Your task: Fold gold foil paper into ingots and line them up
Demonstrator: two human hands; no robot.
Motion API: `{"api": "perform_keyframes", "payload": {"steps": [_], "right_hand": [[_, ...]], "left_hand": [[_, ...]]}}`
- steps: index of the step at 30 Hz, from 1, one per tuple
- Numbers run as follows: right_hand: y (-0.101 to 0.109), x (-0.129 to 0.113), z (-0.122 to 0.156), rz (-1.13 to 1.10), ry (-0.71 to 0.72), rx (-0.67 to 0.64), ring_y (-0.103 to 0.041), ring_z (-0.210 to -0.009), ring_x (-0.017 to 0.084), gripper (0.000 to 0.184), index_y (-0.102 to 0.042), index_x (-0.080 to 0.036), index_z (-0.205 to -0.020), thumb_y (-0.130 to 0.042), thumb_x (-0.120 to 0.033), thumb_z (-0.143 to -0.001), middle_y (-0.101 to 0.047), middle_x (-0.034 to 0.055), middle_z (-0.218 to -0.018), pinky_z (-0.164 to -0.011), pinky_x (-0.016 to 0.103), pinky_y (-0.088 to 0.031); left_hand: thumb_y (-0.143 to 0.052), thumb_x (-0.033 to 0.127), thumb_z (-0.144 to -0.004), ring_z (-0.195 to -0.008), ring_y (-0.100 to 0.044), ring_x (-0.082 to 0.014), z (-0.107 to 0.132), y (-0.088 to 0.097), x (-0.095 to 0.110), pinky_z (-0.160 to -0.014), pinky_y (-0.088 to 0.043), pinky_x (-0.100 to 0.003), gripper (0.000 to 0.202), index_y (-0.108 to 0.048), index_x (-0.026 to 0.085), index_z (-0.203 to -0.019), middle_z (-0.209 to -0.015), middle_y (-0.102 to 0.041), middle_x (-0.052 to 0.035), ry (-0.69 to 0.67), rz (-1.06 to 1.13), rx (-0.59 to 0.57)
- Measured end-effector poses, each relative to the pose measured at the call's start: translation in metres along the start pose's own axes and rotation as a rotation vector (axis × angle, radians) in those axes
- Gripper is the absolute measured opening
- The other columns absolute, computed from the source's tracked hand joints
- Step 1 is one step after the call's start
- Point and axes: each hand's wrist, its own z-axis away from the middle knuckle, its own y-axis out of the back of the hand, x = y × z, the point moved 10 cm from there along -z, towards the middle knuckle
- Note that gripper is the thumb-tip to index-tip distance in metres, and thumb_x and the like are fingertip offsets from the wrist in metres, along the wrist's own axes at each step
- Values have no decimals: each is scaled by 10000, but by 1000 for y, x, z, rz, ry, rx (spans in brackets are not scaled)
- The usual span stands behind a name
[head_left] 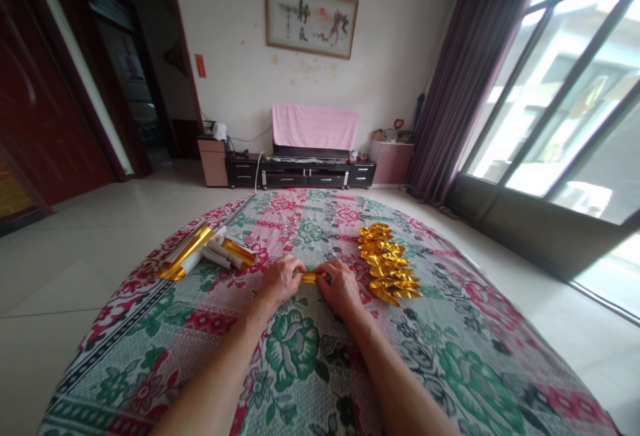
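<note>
Between my two hands lies a narrow strip of folded gold foil paper point(310, 278), just above the patterned tablecloth. My left hand point(281, 279) pinches its left end, thumb and fingers pressed together. At the other end, my right hand point(341, 283) is closed on the paper in the same way. To the right stands a row of folded gold paper pieces point(387, 263) with pointed ends, several of them set close together. Curled sheets of gold and white paper point(193, 253) rest in a loose pile to the left. My fingers cover both ends of the strip.
A flowered cloth point(295, 349) covers the round table. Beyond it, a low black TV cabinet point(310, 173) stands by the wall, with a pink cloth point(315, 126) draped over something on top. Purple curtains point(465, 69) and large windows are on the right; a doorway is at left.
</note>
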Motion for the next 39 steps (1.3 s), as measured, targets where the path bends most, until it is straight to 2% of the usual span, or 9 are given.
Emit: {"api": "perform_keyframes", "payload": {"steps": [5,12,20,26,31,39], "right_hand": [[1,0,1,-18,3,13,-537,-822,164,99,-644,-239,-823,-566,-208,-770,-590,26,-878,-758,273,-393],[3,0,1,-25,11,34,-528,-775,161,128,-619,-216,-759,-541,-122,-722,-570,25,-806,-725,264,-390],[2,-2,3,-34,34,12,-527,-766,150,158,-610,-209,-725,-518,-88,-683,-562,16,-784,-703,242,-379],[3,-3,3,-52,36,15,-536,-759,149,141,-614,-215,-766,-536,-117,-700,-586,10,-784,-698,238,-382],[6,-7,3,-91,50,15,-551,-763,147,144,-621,-218,-784,-528,-120,-731,-619,2,-782,-721,241,-385],[18,-9,2,-145,66,112,-574,-792,153,114,-614,-204,-801,-515,-153,-776,-646,7,-792,-763,263,-379]], "left_hand": [[-514,136,-737,-687,-535,-129,0,2,2,-642,-389,-237,126,-618,197,-772,-800,-569,-14,-19,24,5],[-494,93,-711,-672,-524,-120,3,7,8,-619,-391,-223,154,-608,192,-741,-782,-565,-8,-91,61,-27],[-487,71,-691,-691,-528,-126,3,8,12,-649,-399,-229,165,-603,185,-721,-765,-578,-13,-155,65,-44],[-489,72,-698,-677,-536,-119,3,13,12,-655,-404,-222,151,-595,179,-704,-726,-580,-9,-172,115,22],[-512,88,-689,-602,-522,-92,1,20,10,-615,-402,-201,117,-594,171,-697,-686,-586,7,-122,201,78],[-553,205,-713,-480,-498,-82,1,18,2,-492,-366,-178,76,-617,177,-743,-519,-558,51,40,344,27]]}}
